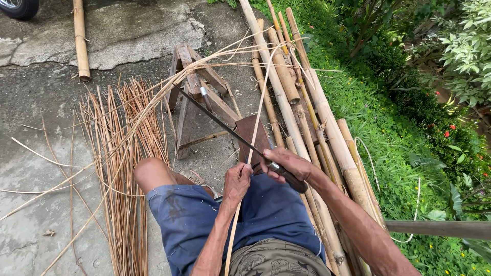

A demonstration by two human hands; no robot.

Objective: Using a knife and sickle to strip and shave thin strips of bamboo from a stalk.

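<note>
Shaving a thin bamboo strip (258, 110) over the lap with a long knife (225, 125) — right hand (286, 164) clenched round the handle, left hand (238, 181) pinching the strip — heap of finished strips (125, 168) on the ground at left, whole poles (307, 117) stacked unsplit at right.
</note>
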